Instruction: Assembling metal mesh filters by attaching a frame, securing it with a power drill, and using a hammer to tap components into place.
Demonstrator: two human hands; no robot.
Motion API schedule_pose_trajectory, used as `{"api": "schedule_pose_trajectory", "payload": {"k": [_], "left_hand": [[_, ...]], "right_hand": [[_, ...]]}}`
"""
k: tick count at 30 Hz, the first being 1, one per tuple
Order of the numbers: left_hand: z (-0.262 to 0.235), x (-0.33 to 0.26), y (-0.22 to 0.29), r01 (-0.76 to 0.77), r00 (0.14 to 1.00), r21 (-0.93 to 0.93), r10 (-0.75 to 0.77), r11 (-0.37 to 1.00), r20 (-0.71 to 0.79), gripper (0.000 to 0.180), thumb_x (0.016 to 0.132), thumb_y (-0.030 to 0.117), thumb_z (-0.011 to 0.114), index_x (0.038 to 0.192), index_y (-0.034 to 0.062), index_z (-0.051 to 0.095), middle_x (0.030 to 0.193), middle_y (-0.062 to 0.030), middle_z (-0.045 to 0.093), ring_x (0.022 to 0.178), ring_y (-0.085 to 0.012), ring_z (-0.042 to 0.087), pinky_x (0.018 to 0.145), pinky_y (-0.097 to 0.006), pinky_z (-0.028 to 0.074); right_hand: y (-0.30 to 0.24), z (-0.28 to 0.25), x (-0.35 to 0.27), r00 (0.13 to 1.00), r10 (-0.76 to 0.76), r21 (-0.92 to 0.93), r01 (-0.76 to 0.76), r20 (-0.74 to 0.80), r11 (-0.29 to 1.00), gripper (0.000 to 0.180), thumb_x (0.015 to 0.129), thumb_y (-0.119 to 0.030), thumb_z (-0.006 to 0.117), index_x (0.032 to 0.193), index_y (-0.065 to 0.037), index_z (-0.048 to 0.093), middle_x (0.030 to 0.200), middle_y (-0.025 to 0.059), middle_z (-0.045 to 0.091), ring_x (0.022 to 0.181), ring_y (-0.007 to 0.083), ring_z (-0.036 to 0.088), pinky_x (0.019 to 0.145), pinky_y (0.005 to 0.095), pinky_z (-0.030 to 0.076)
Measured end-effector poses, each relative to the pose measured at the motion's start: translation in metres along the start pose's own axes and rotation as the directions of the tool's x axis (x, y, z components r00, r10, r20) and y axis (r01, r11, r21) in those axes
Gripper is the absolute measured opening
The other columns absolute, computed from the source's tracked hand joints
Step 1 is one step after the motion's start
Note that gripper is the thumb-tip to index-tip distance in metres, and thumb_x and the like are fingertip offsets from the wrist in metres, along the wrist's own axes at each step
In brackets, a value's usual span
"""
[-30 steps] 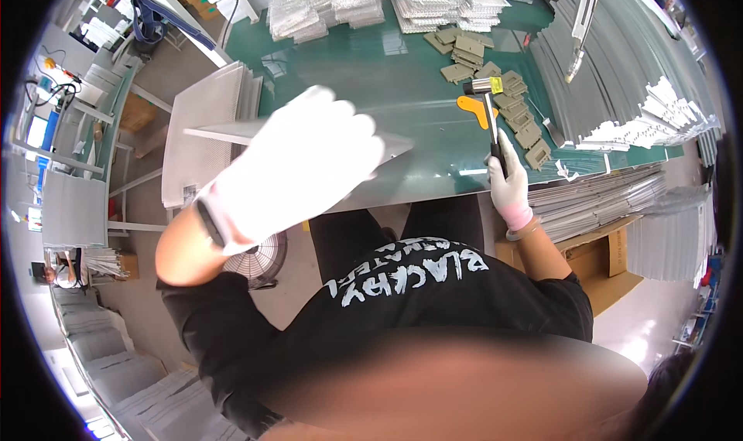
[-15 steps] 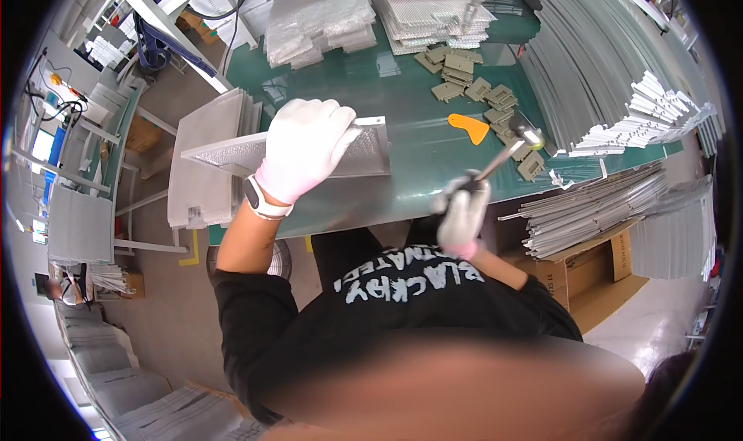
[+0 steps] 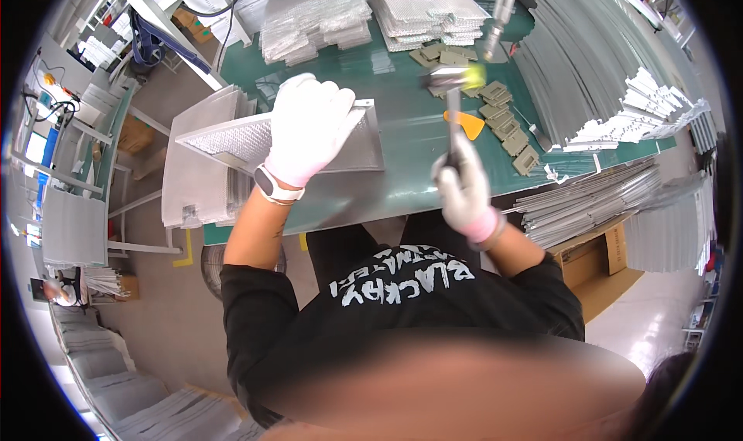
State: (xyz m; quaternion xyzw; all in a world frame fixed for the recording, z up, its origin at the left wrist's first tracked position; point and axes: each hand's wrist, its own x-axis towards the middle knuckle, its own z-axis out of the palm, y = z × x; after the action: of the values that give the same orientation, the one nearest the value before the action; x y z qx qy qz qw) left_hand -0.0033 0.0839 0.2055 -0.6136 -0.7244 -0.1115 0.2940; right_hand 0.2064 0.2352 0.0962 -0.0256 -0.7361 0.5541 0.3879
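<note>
My left hand (image 3: 309,131), in a white glove, is closed over the upper edge of a silver-framed mesh panel (image 3: 236,141). The panel stands tilted on its edge on the green worktable (image 3: 410,174). My right hand (image 3: 467,197), gloved too, grips the handle of a hammer (image 3: 454,116) to the right of the panel. Its head, dark at one end and yellow-green at the other, is raised and blurred by motion. Beyond the hammer's handle lies an orange scraper (image 3: 471,124), partly covered by it.
Several beige plastic pieces (image 3: 514,141) lie right of the scraper. Mesh sheets are stacked at the back (image 3: 426,8) and left (image 3: 190,162). Long metal strips (image 3: 580,70) fill the table's right side. An open cardboard box (image 3: 596,282) stands below right, under more strips (image 3: 576,205).
My right hand has turned the hammer from pointing rightward to upright, its head moving left and away from me. My left hand keeps its grip on the panel, which tilts slightly differently.
</note>
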Motion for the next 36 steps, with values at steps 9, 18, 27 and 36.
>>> {"api": "schedule_pose_trajectory", "payload": {"k": [9,18,27,36], "left_hand": [[0.038,0.001,0.018,0.166,0.868,-0.087,-0.187,0.982,-0.460,0.045,0.063,0.046,0.082,0.079,0.0094,0.060,0.074,-0.0054,0.050,0.073,-0.0254,0.051,0.092,-0.048,0.040],[0.028,-0.003,0.020,0.150,0.878,-0.167,-0.209,0.975,-0.431,0.038,0.064,0.039,0.082,0.074,0.0104,0.058,0.067,-0.0046,0.048,0.070,-0.0260,0.050,0.090,-0.046,0.040],[0.016,-0.078,0.017,0.215,0.576,-0.975,-0.801,-0.046,0.165,0.041,0.098,0.039,0.051,0.085,0.0012,0.062,0.096,-0.0132,0.059,0.072,-0.0173,0.053,0.077,-0.042,0.046],[-0.016,-0.063,0.002,-0.705,0.705,-0.658,-0.366,-0.265,-0.607,0.045,0.099,0.040,0.051,0.104,-0.0035,0.061,0.108,-0.0195,0.056,0.075,-0.0181,0.053,0.082,-0.040,0.046]], "right_hand": [[-0.066,-0.060,0.067,0.879,-0.024,-0.669,0.379,0.476,0.639,0.057,0.086,-0.001,0.059,0.142,-0.006,0.048,0.083,0.0142,0.058,0.069,0.0303,0.060,0.066,0.0394,0.052],[-0.045,-0.058,0.063,0.895,0.038,-0.692,0.317,0.445,0.649,0.060,0.086,-0.008,0.062,0.143,-0.010,0.047,0.083,0.0162,0.063,0.072,0.0363,0.063,0.066,0.0455,0.051],[0.078,-0.072,0.006,0.942,0.252,-0.840,0.052,0.220,0.540,0.073,0.079,-0.026,0.073,0.142,-0.002,0.044,0.133,0.0239,0.049,0.124,0.0399,0.047,0.103,0.0477,0.041],[0.044,-0.070,-0.025,0.918,0.348,0.226,-0.386,0.190,0.895,0.050,0.085,-0.035,0.077,0.114,-0.001,0.055,0.099,0.0001,0.059,0.089,0.0086,0.053,0.080,0.0247,0.046]]}}
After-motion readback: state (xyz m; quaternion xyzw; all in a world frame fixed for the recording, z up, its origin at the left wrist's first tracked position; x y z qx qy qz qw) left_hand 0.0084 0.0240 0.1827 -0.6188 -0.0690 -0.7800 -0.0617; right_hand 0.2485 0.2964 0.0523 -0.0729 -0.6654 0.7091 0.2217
